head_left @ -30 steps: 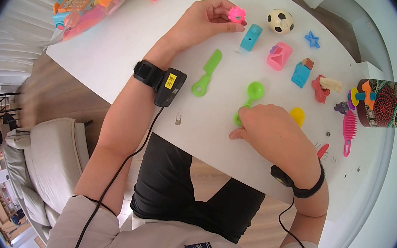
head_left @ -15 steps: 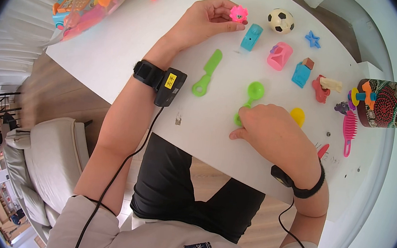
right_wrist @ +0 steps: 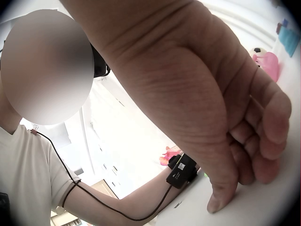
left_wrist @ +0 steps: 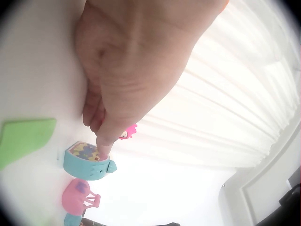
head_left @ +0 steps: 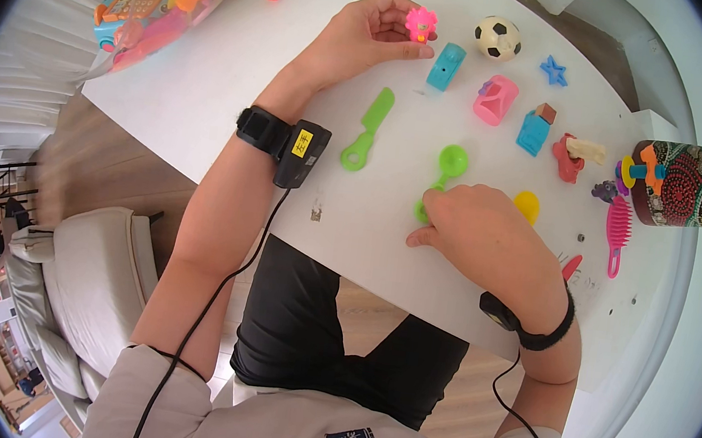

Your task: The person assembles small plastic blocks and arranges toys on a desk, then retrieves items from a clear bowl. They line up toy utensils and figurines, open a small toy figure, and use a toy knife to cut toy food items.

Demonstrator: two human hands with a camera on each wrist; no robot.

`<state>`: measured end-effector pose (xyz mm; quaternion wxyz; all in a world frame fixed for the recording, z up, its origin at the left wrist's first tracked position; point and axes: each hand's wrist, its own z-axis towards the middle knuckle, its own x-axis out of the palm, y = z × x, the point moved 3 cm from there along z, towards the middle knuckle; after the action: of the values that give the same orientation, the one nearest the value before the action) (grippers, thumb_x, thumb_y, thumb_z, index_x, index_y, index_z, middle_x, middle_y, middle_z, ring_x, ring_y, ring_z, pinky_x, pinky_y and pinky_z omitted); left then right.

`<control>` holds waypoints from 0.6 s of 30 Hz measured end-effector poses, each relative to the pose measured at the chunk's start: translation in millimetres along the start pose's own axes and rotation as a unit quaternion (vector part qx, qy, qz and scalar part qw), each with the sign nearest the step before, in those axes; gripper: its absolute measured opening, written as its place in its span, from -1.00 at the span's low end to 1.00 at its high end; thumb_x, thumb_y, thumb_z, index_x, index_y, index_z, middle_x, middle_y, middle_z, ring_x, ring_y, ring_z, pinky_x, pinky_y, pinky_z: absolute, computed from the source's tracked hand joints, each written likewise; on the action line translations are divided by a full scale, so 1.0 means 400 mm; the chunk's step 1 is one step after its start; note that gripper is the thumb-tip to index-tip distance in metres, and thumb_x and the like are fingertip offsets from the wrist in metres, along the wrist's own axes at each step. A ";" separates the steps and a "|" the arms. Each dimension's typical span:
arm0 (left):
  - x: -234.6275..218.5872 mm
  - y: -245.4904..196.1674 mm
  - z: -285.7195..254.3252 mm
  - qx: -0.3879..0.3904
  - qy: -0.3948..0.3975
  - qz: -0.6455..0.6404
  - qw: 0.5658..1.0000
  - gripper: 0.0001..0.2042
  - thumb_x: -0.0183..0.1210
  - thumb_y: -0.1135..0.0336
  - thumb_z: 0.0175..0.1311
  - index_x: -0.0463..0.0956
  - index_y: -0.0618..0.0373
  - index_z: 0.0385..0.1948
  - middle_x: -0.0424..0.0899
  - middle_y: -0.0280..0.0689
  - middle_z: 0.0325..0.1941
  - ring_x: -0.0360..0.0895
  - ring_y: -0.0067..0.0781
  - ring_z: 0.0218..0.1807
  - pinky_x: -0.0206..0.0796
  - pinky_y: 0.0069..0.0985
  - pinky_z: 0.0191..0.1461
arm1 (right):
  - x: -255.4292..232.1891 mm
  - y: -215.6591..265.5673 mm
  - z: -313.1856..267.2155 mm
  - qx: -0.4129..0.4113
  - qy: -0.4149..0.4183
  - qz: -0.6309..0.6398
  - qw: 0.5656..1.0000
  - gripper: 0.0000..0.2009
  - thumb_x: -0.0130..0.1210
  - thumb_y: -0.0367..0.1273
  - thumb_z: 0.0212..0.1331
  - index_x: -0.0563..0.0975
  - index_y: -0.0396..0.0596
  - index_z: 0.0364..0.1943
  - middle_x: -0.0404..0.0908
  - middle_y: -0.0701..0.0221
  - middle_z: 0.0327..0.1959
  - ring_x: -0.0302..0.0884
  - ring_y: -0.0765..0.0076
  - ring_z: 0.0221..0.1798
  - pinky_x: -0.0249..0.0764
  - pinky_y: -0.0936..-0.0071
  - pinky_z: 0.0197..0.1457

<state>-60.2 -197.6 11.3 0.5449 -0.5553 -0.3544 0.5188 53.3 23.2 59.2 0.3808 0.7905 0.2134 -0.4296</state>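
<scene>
My left hand (head_left: 373,29) pinches a small pink scalloped toy (head_left: 421,23) between thumb and fingers above the far part of the table. In the left wrist view, the pink toy (left_wrist: 128,133) shows past the thumb, with a teal toy with a patterned face (left_wrist: 87,161) close below the thumb tip. My right hand (head_left: 486,233) rests on the table over the lower part of a green toy spoon (head_left: 453,160). Its fingers are loosely curled, with nothing seen between them in the right wrist view. A green toy knife (head_left: 367,128) lies between the hands.
Right of the left hand are a toy football (head_left: 497,38), a pink toy cup (head_left: 496,100), a blue star (head_left: 554,70) and a blue toy (head_left: 534,134). Farther right lie a pink brush (head_left: 617,234) and a patterned drum-like container (head_left: 680,183). A toy telephone (head_left: 129,9) stands at the far left.
The pink toy has turned in the fingers of my left hand, and a yellow spot now shows on it. My right hand has stayed in place.
</scene>
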 end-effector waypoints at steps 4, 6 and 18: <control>0.002 0.001 0.001 0.008 0.004 -0.037 0.999 -0.64 0.36 0.44 0.37 0.54 0.24 0.16 0.77 -0.21 0.09 0.69 -0.46 0.14 0.50 -0.51 0.31 | -0.012 0.011 -0.002 0.002 0.002 -0.004 1.000 -0.71 0.31 -0.20 0.22 0.65 -0.21 -0.40 0.67 0.10 -0.42 0.71 -0.04 -0.22 0.58 0.12 -0.10; 0.000 0.002 0.002 0.007 0.007 -0.030 1.000 -0.64 0.33 0.44 0.40 0.53 0.26 0.19 0.76 -0.20 0.10 0.69 -0.45 0.15 0.50 -0.50 0.33 | -0.011 0.010 -0.002 0.002 0.004 -0.002 1.000 -0.71 0.31 -0.20 0.22 0.65 -0.20 -0.39 0.67 0.10 -0.42 0.71 -0.03 -0.22 0.58 0.12 -0.10; 0.000 0.007 0.003 0.012 0.008 -0.021 1.000 -0.68 0.30 0.44 0.44 0.54 0.23 0.16 0.76 -0.21 0.09 0.69 -0.45 0.14 0.49 -0.50 0.33 | -0.001 0.002 0.000 0.000 0.002 0.001 1.000 -0.61 0.30 -0.09 0.24 0.56 -0.19 -0.39 0.63 0.09 -0.47 0.66 -0.11 -0.27 0.53 0.09 -0.13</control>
<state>-61.9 -197.7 8.6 0.5650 -0.5454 -0.3556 0.5068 53.6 22.6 59.7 0.3810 0.7914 0.2137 -0.4276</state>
